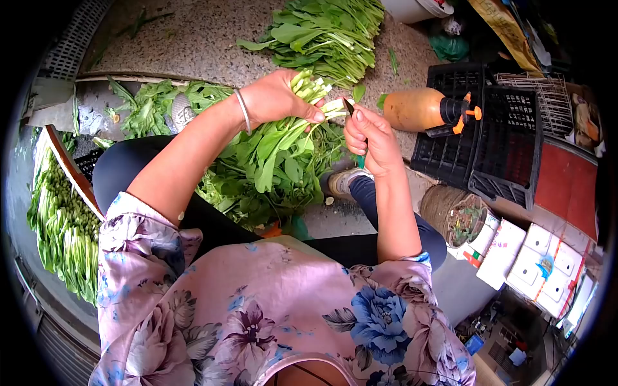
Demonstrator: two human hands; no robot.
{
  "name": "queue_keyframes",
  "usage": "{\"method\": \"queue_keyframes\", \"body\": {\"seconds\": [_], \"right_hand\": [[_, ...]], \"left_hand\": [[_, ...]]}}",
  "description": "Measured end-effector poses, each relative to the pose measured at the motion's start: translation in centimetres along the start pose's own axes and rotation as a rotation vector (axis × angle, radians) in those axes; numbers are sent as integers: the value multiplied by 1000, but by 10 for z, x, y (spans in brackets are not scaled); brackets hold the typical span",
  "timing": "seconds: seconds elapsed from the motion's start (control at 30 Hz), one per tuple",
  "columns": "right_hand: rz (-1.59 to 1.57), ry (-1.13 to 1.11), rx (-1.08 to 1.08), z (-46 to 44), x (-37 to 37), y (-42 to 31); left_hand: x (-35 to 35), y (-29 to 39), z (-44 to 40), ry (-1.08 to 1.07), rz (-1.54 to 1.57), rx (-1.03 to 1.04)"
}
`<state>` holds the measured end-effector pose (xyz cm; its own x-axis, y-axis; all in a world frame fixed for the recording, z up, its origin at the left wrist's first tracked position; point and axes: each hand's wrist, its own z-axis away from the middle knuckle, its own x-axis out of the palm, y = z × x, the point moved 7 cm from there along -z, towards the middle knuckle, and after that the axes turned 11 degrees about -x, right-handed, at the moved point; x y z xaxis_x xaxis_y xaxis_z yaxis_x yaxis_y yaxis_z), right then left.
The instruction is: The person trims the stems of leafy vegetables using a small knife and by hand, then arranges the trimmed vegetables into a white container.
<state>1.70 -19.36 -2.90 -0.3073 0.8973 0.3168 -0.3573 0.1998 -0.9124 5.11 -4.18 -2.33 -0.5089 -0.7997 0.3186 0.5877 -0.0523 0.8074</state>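
Note:
My left hand point(278, 100), with a bangle at the wrist, is wrapped round a bunch of leafy greens point(273, 148). The pale cut stems point up and right, and the leaves hang down over a loose heap of greens point(241, 186) between my legs. Just right of the stem ends, my right hand point(372, 138) is closed on a small knife point(348, 107). The dark blade is close to the stems; whether it touches them I cannot tell. A green piece shows below my right fingers, perhaps the knife's handle.
Stacked greens point(328, 38) lie on the stone slab point(193, 42) ahead. More bundles point(61, 225) are at the left. An orange spray bottle point(415, 109) and black crates point(505, 145) stand at the right, with a round woven container point(450, 212) nearer me.

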Motion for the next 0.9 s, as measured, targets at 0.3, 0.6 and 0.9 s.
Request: {"method": "queue_keyframes", "body": {"seconds": [0.3,0.6,0.9], "right_hand": [[59,336,-116,-4,11,7],[453,313,-33,-6,-32,25],[234,144,-70,-48,0,4]], "left_hand": [[3,-6,-3,87,-103,38],[-27,2,5,538,-1032,12],[-17,-27,-16,147,-55,-1]]}}
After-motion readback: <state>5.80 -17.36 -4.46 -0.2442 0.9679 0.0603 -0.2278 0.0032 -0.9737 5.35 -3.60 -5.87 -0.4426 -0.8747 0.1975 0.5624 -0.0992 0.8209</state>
